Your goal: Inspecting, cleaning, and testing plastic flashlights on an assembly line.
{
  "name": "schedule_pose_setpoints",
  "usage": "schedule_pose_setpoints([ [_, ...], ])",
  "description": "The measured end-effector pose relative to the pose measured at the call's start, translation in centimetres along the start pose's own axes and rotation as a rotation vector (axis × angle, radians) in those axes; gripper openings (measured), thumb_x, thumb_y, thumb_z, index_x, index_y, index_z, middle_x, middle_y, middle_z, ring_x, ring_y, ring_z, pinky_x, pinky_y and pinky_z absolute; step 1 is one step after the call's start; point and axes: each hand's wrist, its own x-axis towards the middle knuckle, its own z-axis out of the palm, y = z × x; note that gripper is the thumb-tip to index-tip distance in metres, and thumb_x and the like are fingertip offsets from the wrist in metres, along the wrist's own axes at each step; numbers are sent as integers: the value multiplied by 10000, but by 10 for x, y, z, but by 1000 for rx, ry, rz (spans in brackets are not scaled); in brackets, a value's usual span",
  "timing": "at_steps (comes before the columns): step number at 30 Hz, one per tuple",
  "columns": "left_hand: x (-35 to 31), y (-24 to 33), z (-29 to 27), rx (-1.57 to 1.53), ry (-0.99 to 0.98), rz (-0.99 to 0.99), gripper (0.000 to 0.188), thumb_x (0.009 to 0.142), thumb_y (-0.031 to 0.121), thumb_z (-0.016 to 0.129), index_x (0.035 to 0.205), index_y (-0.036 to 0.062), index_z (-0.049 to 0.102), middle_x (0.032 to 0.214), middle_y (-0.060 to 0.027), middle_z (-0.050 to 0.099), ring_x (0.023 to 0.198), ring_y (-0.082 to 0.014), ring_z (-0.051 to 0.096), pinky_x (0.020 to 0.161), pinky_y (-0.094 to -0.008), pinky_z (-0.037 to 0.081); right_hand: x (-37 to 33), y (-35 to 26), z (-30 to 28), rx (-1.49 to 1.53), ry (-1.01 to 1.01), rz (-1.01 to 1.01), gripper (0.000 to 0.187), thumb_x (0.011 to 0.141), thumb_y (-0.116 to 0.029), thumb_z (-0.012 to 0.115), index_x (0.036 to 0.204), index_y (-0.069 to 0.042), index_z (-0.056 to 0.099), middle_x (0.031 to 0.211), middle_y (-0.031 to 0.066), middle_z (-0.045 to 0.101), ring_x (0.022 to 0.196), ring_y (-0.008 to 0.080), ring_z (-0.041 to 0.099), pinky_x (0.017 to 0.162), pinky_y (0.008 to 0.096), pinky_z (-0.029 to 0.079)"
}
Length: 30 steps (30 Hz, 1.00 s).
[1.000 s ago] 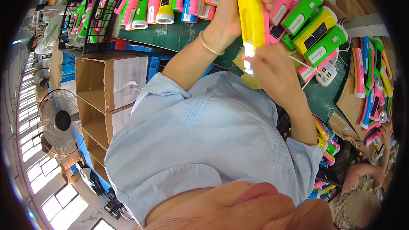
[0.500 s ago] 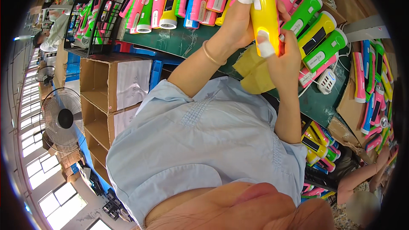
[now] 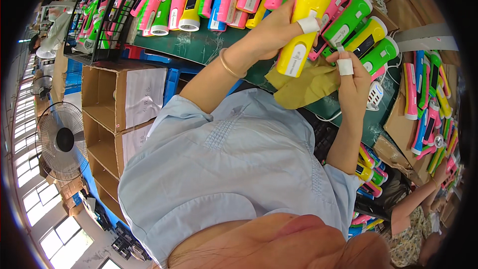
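My left hand (image 3: 271, 32) is wrapped round a yellow flashlight (image 3: 309, 9) with a white head, its thumb across the body. The flashlight's head points up and away, and a white oval label lies near its lower end. To the right of it, my right hand (image 3: 354, 80) is raised with thumb and fingertips pinched together. A small pale piece shows at those fingertips, too small to name. White tape wraps both thumbs. Below the flashlight, a yellow cloth (image 3: 308, 85) lies at the table edge.
Rows of pink, green, blue and yellow flashlights (image 3: 231, 0) lie on the green table (image 3: 174, 45). A black crate (image 3: 107, 25) of flashlights stands at left, above cardboard compartments (image 3: 102, 99). A white multi-port charger (image 3: 375, 94) sits at right. Another person's arm (image 3: 416, 201) reaches into flashlights at lower right.
My right hand has let go of the yellow flashlight and moved right and down. The left hand still holds it, now lower and tilted, with the label showing.
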Motion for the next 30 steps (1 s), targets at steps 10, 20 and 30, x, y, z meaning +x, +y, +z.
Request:
schedule_pose_setpoints([
  [10,-5,3,8,565,38,101,692,700,226,724,1219,-46,357,1039,-130,554,929,-190,570,792,-305,474,23,-16,2,10,-125,-135,249,890,-173,525,763,32,589,619,17,544,574,70,477,536,223,386],
  [20,-4,-8,10,893,231,246,661,647,223,729,1124,-58,369,916,-204,556,821,-310,590,695,-363,475,26,-17,10,-421,-41,-169,264,872,-196,525,754,37,563,595,146,522,510,236,491,499,336,380],
  [30,-6,-15,9,930,316,313,789,646,180,726,1191,-166,272,978,-302,516,878,-422,552,726,-431,467,31,-6,27,-427,70,-234,198,862,-163,535,792,20,566,632,172,543,542,300,538,507,364,403],
])
